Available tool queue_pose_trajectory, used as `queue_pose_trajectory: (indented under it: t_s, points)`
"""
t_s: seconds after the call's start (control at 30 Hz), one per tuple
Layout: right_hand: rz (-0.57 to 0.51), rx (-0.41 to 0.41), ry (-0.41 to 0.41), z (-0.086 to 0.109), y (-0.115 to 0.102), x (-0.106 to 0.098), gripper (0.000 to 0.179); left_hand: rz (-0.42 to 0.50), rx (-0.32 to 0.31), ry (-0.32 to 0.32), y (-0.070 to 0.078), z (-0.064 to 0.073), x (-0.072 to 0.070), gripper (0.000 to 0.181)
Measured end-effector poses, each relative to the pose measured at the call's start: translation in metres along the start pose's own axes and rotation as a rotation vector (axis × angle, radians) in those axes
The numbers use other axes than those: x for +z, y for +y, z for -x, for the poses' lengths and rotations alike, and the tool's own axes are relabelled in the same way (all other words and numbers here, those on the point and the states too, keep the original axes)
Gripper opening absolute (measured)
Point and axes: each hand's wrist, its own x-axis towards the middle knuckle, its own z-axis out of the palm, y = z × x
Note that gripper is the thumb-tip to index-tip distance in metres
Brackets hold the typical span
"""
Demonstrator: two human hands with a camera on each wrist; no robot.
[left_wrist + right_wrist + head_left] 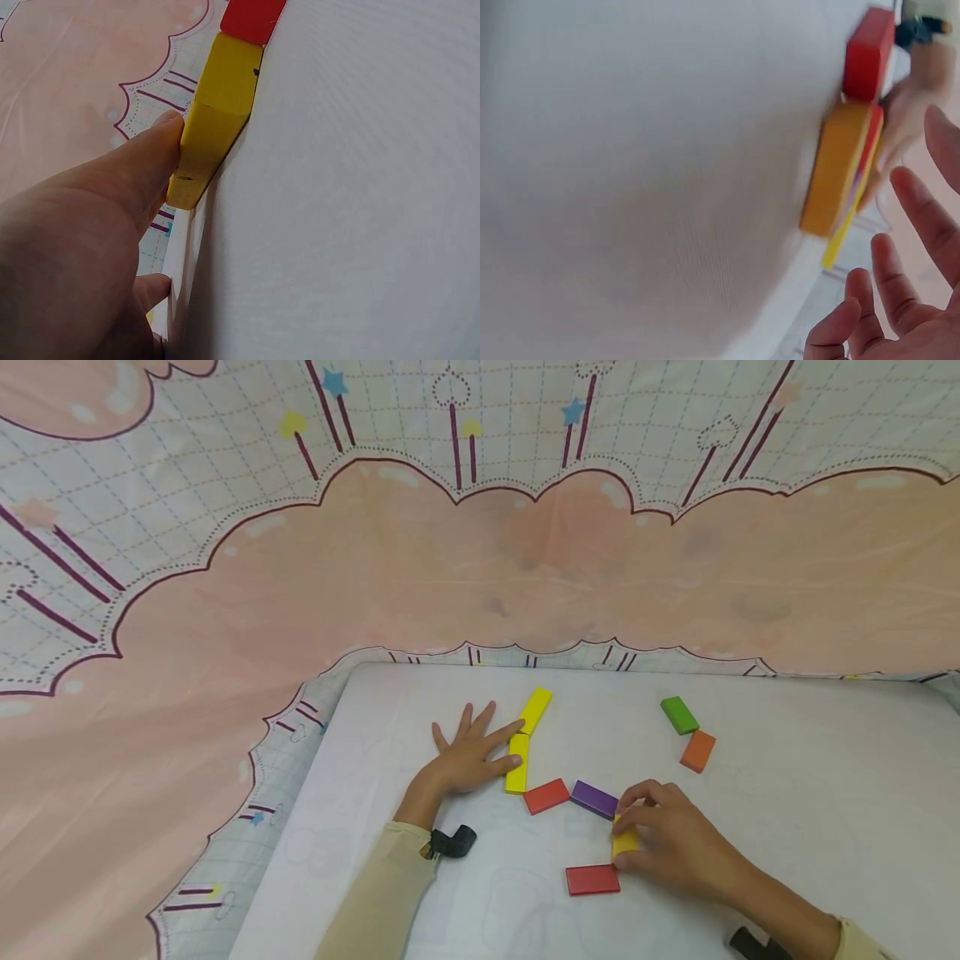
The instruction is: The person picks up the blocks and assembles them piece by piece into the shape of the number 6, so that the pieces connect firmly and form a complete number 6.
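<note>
Left grip palm-down, fingers splayed; right grip loosely curved, thumb apart from fingers.

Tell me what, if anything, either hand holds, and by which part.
Nothing appears held: the left hand rests its thumb against the side of one yellow block; the right hand looks clear of another yellow block in its wrist view.
</note>
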Motion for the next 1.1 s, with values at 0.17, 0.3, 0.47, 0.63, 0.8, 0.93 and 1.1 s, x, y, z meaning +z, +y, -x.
queue_pose_trajectory:
  t_s: [0.17, 0.3, 0.47, 0.63, 0.8, 0.93, 1.1]
  points:
    - [-0.022, 0.091, 0.032, -0.009, 0.01, -0.019, 0.022, 0.003, -0.006, -0.007, -0.001, -0.002, 0.001, 0.065]
    - [-0.007, 0.121, 0.085, -0.016, 0.027, -0.034, 0.027, 0.008, -0.01, -0.01, -0.002, -0.003, 0.002, 0.065]
    - [0.006, 0.195, 0.132, -0.025, 0.052, -0.049, 0.035, 0.004, -0.01, -0.009, -0.002, -0.003, 0.002, 0.064]
    - [0.003, 0.243, 0.149, -0.031, 0.078, -0.06, 0.04, 0.011, -0.01, 0.0, 0.0, -0.002, 0.002, 0.064]
    - [-0.012, 0.29, 0.146, -0.034, 0.097, -0.064, 0.042, 0.013, -0.008, 0.004, -0.001, -0.002, 0.003, 0.064]
    - [-0.005, 0.307, 0.139, -0.035, 0.109, -0.066, 0.045, 0.018, -0.004, 0.005, -0.002, -0.001, 0.003, 0.064]
    - [0.014, 0.317, 0.123, -0.037, 0.118, -0.067, 0.052, 0.02, -0.002, 0.002, -0.002, -0.001, 0.002, 0.064]
